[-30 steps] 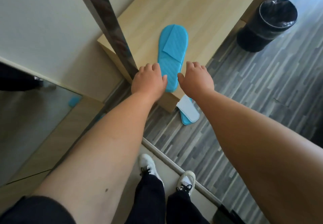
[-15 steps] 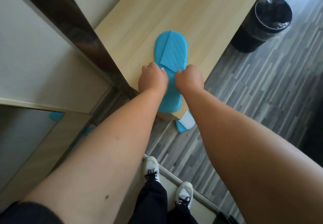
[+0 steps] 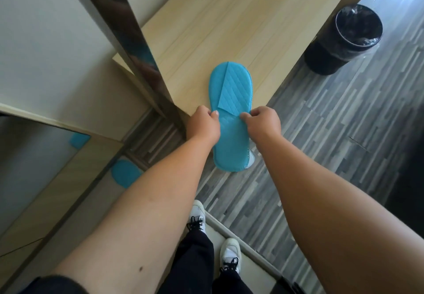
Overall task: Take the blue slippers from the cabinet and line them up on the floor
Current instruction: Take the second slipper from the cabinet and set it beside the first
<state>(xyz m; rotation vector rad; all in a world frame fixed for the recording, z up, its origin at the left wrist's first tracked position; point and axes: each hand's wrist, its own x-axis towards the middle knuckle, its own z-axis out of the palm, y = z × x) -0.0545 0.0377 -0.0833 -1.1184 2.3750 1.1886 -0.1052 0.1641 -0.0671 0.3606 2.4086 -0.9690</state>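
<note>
A flat blue slipper [image 3: 230, 101] lies toe-away on the light wooden cabinet top [image 3: 229, 23], its heel hanging over the front edge. My left hand [image 3: 203, 125] pinches the slipper's left edge at mid-length. My right hand [image 3: 263, 119] pinches the right edge opposite it. A second slipper [image 3: 251, 160], white sole up, lies on the floor beneath the heel, mostly hidden.
A black lined waste bin [image 3: 344, 39] stands on the grey plank floor at the cabinet's right. A mirror panel [image 3: 41, 167] at the left reflects blue slipper patches. A dark metal frame [image 3: 128, 41] runs diagonally at the left. My white shoes [image 3: 213, 234] stand below.
The slipper has been pulled toward me, its heel now past the cabinet edge. Both hands shifted from its heel to pinching its sides at mid-length.
</note>
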